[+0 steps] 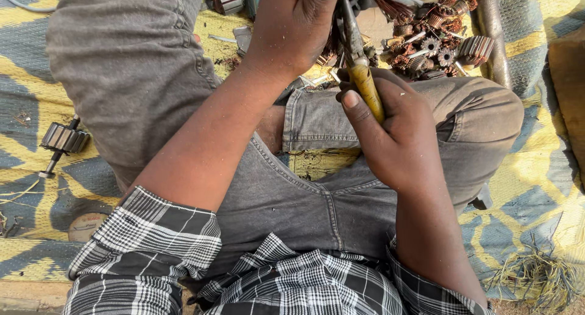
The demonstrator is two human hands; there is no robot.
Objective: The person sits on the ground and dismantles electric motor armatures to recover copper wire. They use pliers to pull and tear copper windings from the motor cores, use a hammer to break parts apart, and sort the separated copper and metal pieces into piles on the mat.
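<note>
While the person sits cross-legged on a blue and yellow woven mat [24, 150], a lone motor armature [63, 139] lies on it far left, beside the grey-trousered knee, well apart from both hands. Moving in, the left hand [292, 25] is up near the top edge, closed around something at the pliers' nose (what it grips is hidden behind the fingers, though frayed copper strands [393, 9] poke out just right of it). Next, the right hand [393, 132] wraps tight around the yellow handles of the pliers [361, 71], thumb pressed along the grip, the metal jaws pointing up toward the left hand. Further right, a pile of stripped armatures [436, 43] sits on the mat beyond the right knee. Bottom right, a tangle of loose wire [536, 275] lies at the mat's edge.
</note>
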